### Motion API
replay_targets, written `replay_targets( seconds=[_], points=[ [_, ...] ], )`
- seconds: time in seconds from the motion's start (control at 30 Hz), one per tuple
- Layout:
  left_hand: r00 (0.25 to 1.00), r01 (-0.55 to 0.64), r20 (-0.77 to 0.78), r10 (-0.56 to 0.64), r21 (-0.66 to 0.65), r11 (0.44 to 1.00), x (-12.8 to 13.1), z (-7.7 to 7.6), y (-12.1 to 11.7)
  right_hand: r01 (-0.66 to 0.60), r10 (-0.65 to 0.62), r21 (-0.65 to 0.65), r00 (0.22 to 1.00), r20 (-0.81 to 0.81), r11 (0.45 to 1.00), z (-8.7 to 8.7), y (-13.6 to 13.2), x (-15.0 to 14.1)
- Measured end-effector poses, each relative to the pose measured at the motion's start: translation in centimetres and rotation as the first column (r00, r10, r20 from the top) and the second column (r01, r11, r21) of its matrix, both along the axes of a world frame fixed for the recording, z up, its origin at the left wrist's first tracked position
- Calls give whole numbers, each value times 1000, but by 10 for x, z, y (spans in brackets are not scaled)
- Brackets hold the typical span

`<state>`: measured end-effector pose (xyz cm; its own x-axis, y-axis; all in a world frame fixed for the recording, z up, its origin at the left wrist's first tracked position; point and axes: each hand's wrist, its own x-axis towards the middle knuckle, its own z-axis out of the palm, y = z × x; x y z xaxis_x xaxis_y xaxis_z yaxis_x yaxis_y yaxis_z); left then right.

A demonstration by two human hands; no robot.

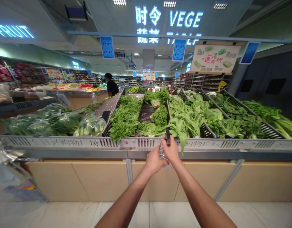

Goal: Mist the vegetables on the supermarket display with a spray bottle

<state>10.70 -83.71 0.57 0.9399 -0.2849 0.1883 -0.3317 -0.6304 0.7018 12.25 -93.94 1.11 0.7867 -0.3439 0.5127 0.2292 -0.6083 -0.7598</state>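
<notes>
In the middle of the head view, both hands close around a clear spray bottle (166, 165) with a black spray head (168, 137). My right hand (171, 151) grips its upper part, just below the front row of vegetables. My left hand (154, 160) is wrapped against the bottle's lower, see-through body from the left. Fingers cover much of the bottle. Right beyond the hands are curly lettuce (159, 116) and long-leafed greens (181, 118), some leaves hanging over the metal rail (146, 142).
Black crates hold feathery greens (127, 115) and darker leafy bunches (240, 115). Bagged greens (53, 120) lie at left. Wooden cabinet panels (98, 180) front the stand above a tiled floor (122, 215). A person in black (112, 85) stands farther back, near the fruit display.
</notes>
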Motion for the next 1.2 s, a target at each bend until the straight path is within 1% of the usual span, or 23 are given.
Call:
replay_targets(
  seconds=[0.1, 0.27, 0.53, 0.6, 0.77, 0.9, 1.1, 1.2],
  points=[
    [1000, 3, 31, -2, -15, 1000, 4, 1, -4, 12, -12, -4, 1000, 13, 1000, 6, -3, 1],
    [1000, 11, 16, -11, -20, 1000, 8, 5, -8, 46, -47, -29, 999, -12, 998, 13, -8, 5],
    [999, -41, -8, 41, -10, 999, 9, 15, -7, 115, -121, -70, 990, -78, 991, 17, -6, 12],
    [999, -39, -9, 39, -18, 999, 9, 16, -6, 107, -113, -74, 991, -72, 991, 18, -5, 13],
    [999, -34, 33, 35, -32, 999, 11, 19, -2, 42, -41, -30, 998, 43, 999, 24, 0, 13],
    [997, -20, 72, 25, -59, 998, 11, 22, -2, 16, -16, -6, 996, 89, 1000, 29, 0, 12],
    [996, -12, 88, 18, -75, 997, 12, 29, -7, 47, -46, -15, 997, 65, 999, 37, -4, 10],
    [996, -7, 90, 13, -69, 998, 14, 30, -10, 75, -74, -40, 997, 33, 996, 39, -7, 12]
  ],
)
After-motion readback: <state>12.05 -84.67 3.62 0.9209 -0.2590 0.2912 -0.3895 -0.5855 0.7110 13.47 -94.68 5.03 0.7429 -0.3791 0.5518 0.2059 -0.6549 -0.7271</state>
